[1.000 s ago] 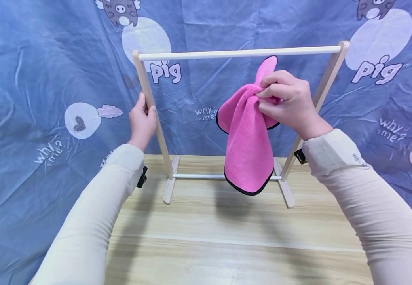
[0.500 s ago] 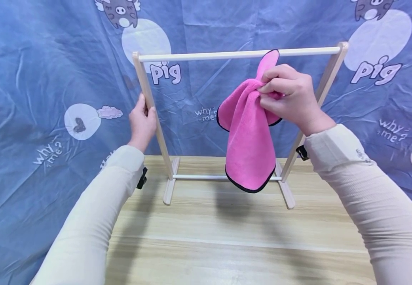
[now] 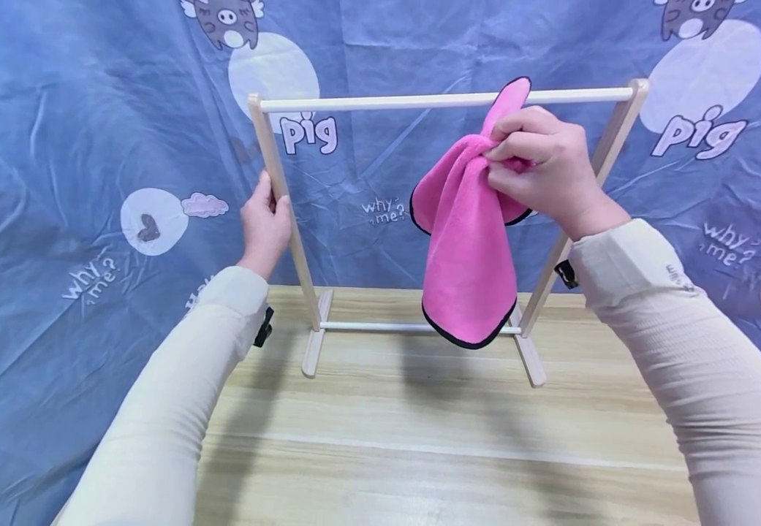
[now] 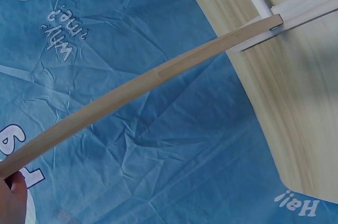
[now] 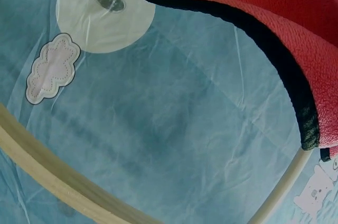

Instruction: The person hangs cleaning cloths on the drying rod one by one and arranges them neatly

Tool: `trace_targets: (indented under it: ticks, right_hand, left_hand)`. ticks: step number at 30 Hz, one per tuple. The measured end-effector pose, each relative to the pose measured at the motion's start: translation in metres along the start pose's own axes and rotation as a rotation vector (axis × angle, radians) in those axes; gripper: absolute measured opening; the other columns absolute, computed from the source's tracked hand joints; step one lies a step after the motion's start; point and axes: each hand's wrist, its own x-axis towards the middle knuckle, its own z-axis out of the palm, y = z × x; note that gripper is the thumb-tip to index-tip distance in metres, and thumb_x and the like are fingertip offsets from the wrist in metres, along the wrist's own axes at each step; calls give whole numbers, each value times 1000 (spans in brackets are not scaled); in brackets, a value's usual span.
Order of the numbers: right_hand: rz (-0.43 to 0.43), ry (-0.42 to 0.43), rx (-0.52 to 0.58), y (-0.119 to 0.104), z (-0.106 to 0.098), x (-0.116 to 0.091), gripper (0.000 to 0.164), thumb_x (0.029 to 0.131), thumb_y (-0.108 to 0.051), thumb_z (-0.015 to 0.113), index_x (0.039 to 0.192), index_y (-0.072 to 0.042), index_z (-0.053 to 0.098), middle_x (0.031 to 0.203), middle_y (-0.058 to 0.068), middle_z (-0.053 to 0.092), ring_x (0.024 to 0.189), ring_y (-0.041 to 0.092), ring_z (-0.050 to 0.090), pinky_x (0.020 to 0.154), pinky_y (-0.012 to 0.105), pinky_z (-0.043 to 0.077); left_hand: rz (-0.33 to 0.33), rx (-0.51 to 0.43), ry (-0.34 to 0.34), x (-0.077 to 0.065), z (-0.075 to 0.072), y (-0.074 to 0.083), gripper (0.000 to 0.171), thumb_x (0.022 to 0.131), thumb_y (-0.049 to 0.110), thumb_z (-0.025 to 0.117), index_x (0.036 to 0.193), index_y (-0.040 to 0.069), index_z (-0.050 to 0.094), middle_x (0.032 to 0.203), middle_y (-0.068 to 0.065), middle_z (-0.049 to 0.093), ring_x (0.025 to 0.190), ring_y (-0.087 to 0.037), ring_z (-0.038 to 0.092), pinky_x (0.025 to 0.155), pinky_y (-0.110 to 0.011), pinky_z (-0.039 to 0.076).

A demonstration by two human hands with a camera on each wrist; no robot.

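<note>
A pink towel (image 3: pixel 468 263) with black edging hangs bunched from my right hand (image 3: pixel 544 164), whose fingers and thumb pinch it near the top. Its upper corner sticks up in front of the top bar (image 3: pixel 387 102) of a wooden rack; whether it touches the bar I cannot tell. In the right wrist view the towel (image 5: pixel 327 76) fills the upper right, and that hand is out of sight. My left hand (image 3: pixel 266 226) grips the rack's left post (image 3: pixel 281 190) about a third of the way down. The left wrist view shows that post (image 4: pixel 132 89) slanting across, with part of the hand (image 4: pixel 15 203) at its end.
The rack stands on a light wood table (image 3: pixel 380 453), on two feet joined by a lower bar (image 3: pixel 370 327). Its right post (image 3: pixel 607 157) rises behind my right hand. A blue printed cloth (image 3: pixel 123 109) covers the background and hangs past the table's left side.
My right hand has moved up and slightly right with the towel, so its top corner now reaches above the bar's height. The left hand keeps its place on the post.
</note>
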Motion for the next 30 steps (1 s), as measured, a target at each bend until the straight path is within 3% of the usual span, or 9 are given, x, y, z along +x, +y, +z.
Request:
trace_targets:
  ticks: [22, 30]
  right_hand:
    - [47, -42, -79, 17, -7, 7, 6, 68, 9, 65, 65, 4, 66, 80, 17, 61, 73, 20, 48, 71, 4, 31]
    - [58, -48, -111, 21, -11, 14, 5, 70, 6, 64, 66, 4, 66, 81, 16, 62, 77, 26, 51, 74, 2, 31]
  left_hand:
    - [-6, -6, -4, 1, 0, -1, 38, 91, -3, 46, 128, 3, 48, 117, -21, 58, 108, -19, 56, 92, -29, 47]
    - [5, -6, -4, 1, 0, -1, 37, 91, -3, 46, 127, 2, 48, 117, -21, 58, 106, -18, 56, 92, -30, 47]
